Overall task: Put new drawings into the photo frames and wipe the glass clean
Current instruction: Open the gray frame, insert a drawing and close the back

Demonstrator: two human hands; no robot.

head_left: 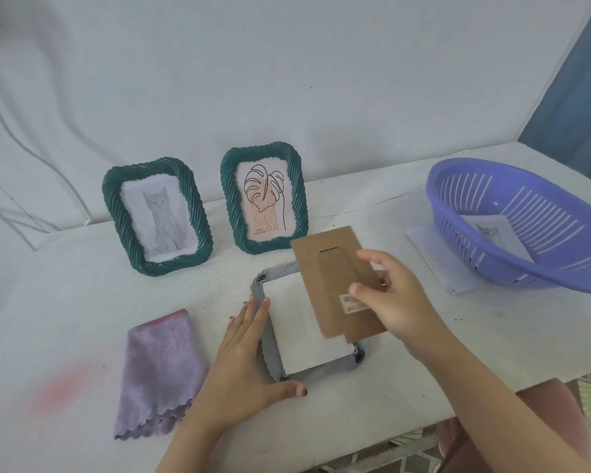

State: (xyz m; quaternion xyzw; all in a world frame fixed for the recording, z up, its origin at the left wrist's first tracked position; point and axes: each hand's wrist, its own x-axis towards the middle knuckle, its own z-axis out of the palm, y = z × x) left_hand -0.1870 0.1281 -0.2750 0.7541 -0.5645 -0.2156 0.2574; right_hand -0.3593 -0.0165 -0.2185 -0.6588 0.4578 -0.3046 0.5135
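under the right hand (389,302), which pinches the cardboard backing (325,268), the face-down frame (321,369) is steadied by the flat left hand (243,363); the backing should be squared before it is pressed in.

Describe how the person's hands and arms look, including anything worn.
The left hand and right hand wear no gloves or rings; the left forearm and right forearm show no sleeve or watch. The left hand's nails carry dark polish.

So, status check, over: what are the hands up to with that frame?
Left hand flat, steadying face-down frame. Right hand grips cardboard backing over the white sheet inside. Nothing blocking; cloth lies to the left, untouched.
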